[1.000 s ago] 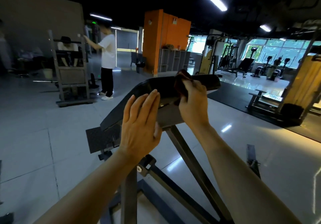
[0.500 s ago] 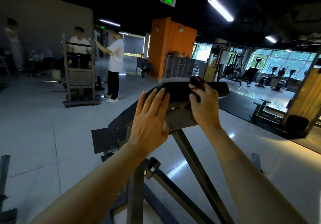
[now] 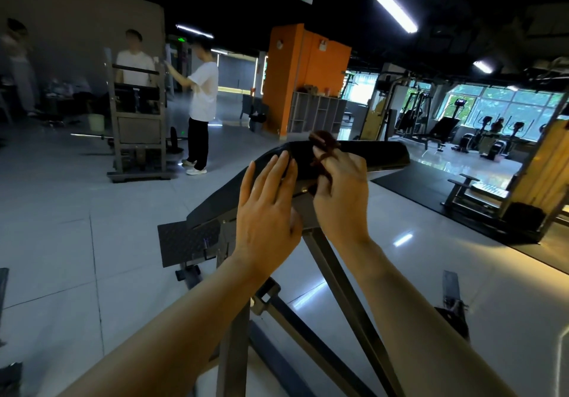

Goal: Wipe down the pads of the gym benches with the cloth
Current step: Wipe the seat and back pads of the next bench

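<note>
The right hand (image 3: pixel 340 195) pinches the dark cloth (image 3: pixel 321 153) against the bench pad (image 3: pixel 372 156), while the left hand (image 3: pixel 266 212) lies flat, fingers straight, on the pad's near slope (bracing it). Long overlapping strokes with steady pressure would probably clean best.

A gym; ellipticals (image 3: pixel 492 138) by windows; bench pad (image 3: pixel 369 156)

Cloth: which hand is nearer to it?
Right. The right hand grips the dark cloth on the bench pad; the left hand lies flat beside it.
</note>
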The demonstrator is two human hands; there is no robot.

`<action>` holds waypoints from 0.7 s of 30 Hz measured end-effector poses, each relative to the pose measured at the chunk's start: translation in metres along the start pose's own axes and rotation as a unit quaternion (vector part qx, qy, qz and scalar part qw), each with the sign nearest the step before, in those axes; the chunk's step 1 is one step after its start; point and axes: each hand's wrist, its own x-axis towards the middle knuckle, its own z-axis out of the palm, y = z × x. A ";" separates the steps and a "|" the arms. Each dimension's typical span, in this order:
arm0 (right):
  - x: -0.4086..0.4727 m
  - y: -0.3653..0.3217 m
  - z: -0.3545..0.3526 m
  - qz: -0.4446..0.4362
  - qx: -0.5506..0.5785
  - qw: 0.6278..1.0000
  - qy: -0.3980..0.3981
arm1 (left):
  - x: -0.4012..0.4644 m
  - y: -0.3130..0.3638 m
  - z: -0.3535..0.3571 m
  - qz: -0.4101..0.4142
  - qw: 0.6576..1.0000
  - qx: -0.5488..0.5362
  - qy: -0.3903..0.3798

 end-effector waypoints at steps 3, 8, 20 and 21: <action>-0.007 0.000 -0.002 -0.073 0.000 0.997 -0.031 | -0.003 0.004 0.006 -0.021 1.000 -0.014 0.009; 0.019 0.042 -0.019 0.049 -0.008 0.998 -0.033 | -0.003 0.012 0.008 -0.005 1.000 -0.001 0.024; 0.031 0.099 -0.030 0.091 -0.012 0.994 -0.056 | 0.012 0.041 0.029 0.116 0.983 0.120 -0.077; 0.035 0.104 -0.031 0.104 -0.020 0.993 -0.046 | 0.013 0.044 0.030 0.129 0.980 0.123 -0.083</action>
